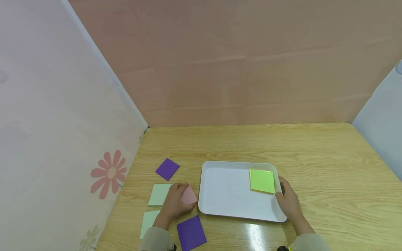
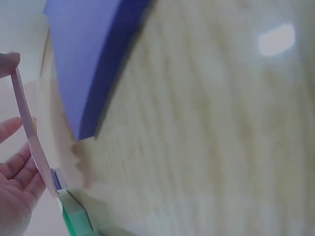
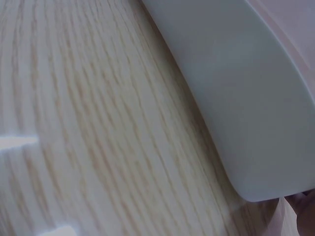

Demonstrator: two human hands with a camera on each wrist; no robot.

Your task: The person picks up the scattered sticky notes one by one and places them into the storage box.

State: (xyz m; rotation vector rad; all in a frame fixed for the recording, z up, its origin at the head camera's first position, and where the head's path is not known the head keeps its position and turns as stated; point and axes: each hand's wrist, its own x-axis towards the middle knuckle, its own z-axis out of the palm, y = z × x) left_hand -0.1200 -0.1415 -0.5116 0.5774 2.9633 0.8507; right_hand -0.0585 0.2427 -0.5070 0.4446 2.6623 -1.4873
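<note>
My left hand [image 1: 177, 202] grips a pink sticky note pad [image 1: 189, 195] just left of the white tray [image 1: 224, 190]. In the left wrist view the pink pad [image 2: 29, 123] is seen edge-on, between the thumb and the fingers [image 2: 19, 169]. My right hand [image 1: 288, 200] holds the tray's right rim, thumb on the inner side. Only a bit of that hand [image 3: 306, 211] shows beside the tray's corner [image 3: 256, 162] in the right wrist view. Inside the tray, at the right, lies a lime-green sticky note pad [image 1: 262, 181] over a yellow one, whose edge peeks out.
Two mint-green pads, an upper one [image 1: 159, 195] and a lower one [image 1: 147, 221], lie left of my left hand. One purple pad [image 1: 167, 169] is farther back and another purple pad [image 1: 191, 233] nearer. A wooden table [image 1: 333, 167] carries everything; walls stand behind and at both sides.
</note>
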